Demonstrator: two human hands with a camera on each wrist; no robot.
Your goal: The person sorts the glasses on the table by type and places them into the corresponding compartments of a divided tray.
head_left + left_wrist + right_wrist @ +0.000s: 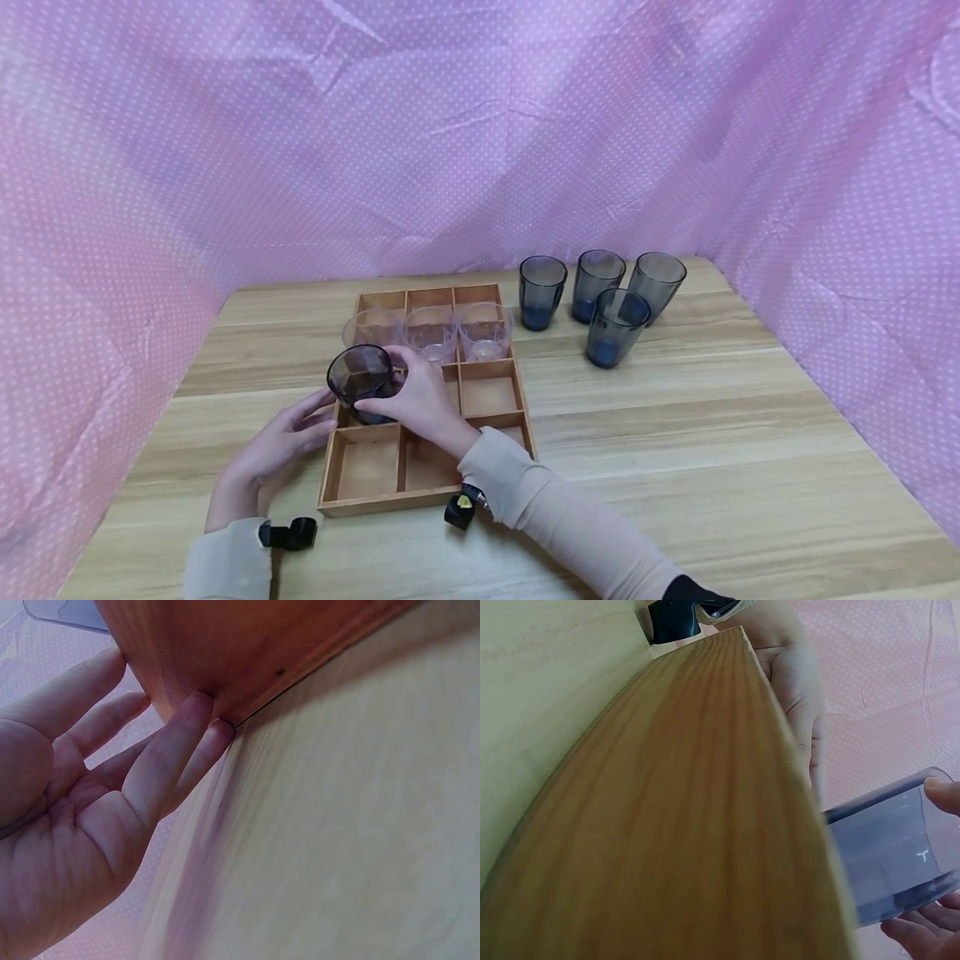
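Observation:
A dark grey drinking glass [361, 379] stands at the left compartment of the middle row in a wooden divided tray [390, 502]. My right hand [423, 396] grips it from the right, thumb on the near side and fingers round the far side. In the right wrist view the lower part of this glass [889, 855] is hidden behind the tray's wall [675, 795]. My left hand [283, 442] rests along the tray's left side. Seen from the left wrist, its straight fingers [161, 761] touch the outer wood wall [217, 652].
Three clear glasses [485, 333] fill the far row of the tray. Several dark grey glasses [542, 292] stand upright on the wooden table [675, 433], behind and right of the tray. A pink dotted cloth [480, 142] hangs around the table's back and sides.

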